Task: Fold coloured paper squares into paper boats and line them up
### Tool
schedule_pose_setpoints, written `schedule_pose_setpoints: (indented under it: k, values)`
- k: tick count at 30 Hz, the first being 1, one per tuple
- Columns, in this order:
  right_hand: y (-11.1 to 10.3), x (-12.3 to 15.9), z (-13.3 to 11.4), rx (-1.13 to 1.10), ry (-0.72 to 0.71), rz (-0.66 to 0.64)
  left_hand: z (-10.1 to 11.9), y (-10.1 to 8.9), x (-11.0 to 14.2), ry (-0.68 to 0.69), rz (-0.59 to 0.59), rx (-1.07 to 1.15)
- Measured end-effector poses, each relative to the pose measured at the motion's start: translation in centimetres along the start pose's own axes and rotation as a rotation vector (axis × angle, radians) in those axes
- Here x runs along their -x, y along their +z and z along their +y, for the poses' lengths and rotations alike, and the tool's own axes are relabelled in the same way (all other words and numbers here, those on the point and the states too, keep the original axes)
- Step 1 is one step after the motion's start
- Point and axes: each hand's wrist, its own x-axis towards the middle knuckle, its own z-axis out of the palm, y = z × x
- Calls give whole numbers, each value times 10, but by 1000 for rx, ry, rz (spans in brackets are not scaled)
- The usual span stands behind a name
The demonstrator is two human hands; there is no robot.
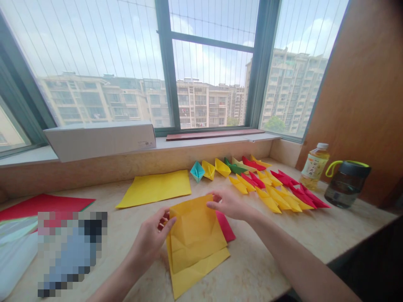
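A creased sheet of orange-yellow paper (195, 235), folded over on itself, is held up between my two hands at the front of the counter. My left hand (155, 233) grips its left edge, thumb on the near face and fingers behind. At the upper right corner, my right hand (228, 203) pinches the paper between thumb and fingers. A lower flap of the same yellow sticks out beneath the folded part. Behind its right side shows a piece of red paper (226, 226), mostly hidden.
Folded paper boats (270, 199) in several colours stand in rows at the right. Beyond them are a drink bottle (315, 165) and a dark cup (348, 184). Yellow sheets (155, 188) lie behind my left hand, red sheets (47, 205) far left. A white box (100, 140) rests on the sill.
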Motion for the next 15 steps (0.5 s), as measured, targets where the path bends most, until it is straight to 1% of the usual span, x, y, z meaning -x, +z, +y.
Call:
schedule_pose_setpoints:
  k: [4,8,12,15]
  values:
    - [0,7,-3,95,-60,-83,-1,-7,-2,43,52,-124]
    - [10,14,-10,111,-106,-157,-8,-13,-3,70,68,-215]
    - [27,16,-16,101,-132,-108,-14,-17,-5,67,87,-238]
    - [38,13,-16,62,-88,-88,-14,-17,-6,50,93,-203]
